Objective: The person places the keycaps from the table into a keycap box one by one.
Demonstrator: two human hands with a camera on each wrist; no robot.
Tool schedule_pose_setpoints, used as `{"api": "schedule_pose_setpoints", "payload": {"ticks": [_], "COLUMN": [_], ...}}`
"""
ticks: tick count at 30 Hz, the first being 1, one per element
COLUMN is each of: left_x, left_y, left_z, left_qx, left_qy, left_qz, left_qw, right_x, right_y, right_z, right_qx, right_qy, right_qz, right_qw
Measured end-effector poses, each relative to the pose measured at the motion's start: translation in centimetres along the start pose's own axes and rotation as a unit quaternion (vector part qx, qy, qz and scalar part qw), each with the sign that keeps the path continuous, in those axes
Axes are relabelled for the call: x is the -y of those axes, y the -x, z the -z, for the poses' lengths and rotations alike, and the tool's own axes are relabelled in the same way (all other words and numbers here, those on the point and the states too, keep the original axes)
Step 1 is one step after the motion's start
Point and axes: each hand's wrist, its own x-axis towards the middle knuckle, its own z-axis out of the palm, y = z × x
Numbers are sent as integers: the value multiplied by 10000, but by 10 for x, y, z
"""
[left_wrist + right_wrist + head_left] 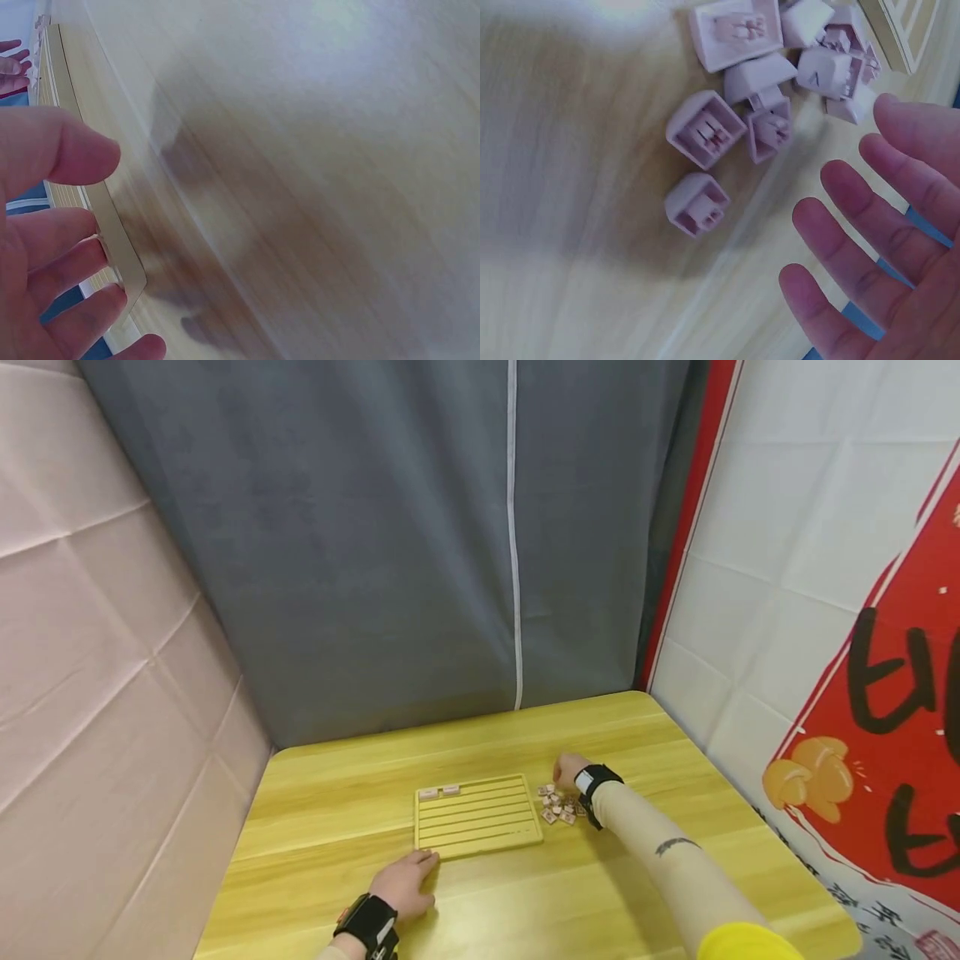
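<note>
A pale yellow tray [480, 822] with long ridged rows lies on the table. At its near left corner rests my left hand [405, 883], fingertips [112, 296] against the tray's edge and thumb held apart. Two light keycaps [428, 794] sit in the far row at its left end. Right of the tray lies a loose pile of pink keycaps [705, 129], several of them turned with hollow undersides up. Just beside the pile is my right hand [572, 770]. Its fingers [844, 240] are spread, with nothing visible between them.
The wooden table [337, 810] has a grey curtain [390, 568] along its far edge. White cloth panels [112, 693] stand at the left, and a red and white printed banner [885, 693] hangs on the right.
</note>
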Motion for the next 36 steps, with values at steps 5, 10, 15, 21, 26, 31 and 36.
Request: {"api": "schedule_pose_setpoints", "payload": {"ticks": [5, 10, 15, 21, 26, 31, 36], "left_x": [-4, -7, -9, -11, -10, -7, -6], "left_y": [2, 0, 0, 2, 2, 1, 0], "left_z": [1, 2, 1, 6, 2, 0, 3], "left_qx": [21, 70, 72, 58, 76, 69, 91], "left_qy": [-1, -70, -113, -66, -92, -122, -141], "left_qz": [57, -14, 4, 103, 65, 46, 54], "left_qw": [10000, 10000, 9999, 9999, 9999, 9999, 9998], "right_x": [-2, -6, -1, 6, 5, 5, 9], "right_y": [-6, -12, -10, -13, -14, -16, -18], "right_z": [-9, -17, -20, -26, -33, -36, -29], "right_qx": [-54, -141, -276, -345, -379, -423, -299], "right_qy": [107, 130, 72, -6, 34, 143, 183], "right_qz": [-189, -411, -349, -293, -333, -271, -199], "right_qw": [9997, 9990, 9990, 9990, 9987, 9986, 9992]}}
